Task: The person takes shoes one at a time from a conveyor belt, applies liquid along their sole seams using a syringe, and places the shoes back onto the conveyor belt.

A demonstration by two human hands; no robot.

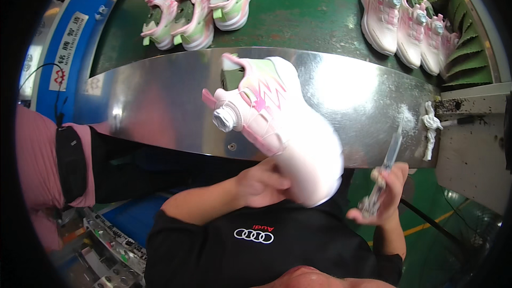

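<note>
My left hand [261,184] is closed round the toe end of a white and pink sneaker [312,144]. The shoe is tilted over the near edge of the metal worktop [208,112], with its green-lined opening at the far left end. A round silvery dial [224,119] sits on its tongue side. In my right hand [386,189], to the right of the shoe and apart from it, is a slim pointed tool [393,149] with a pale, see-through look. Its tip points away from me; whether it is a knife or a syringe I cannot tell.
Beyond the worktop, a green surface [298,16] carries sneakers [194,13] at left and several more [397,26] at right, beside green bristle-like flaps [469,58]. A knotted white cloth [430,128] lies at the right end, near white powder [408,117]. Someone in pink [45,165] is at left.
</note>
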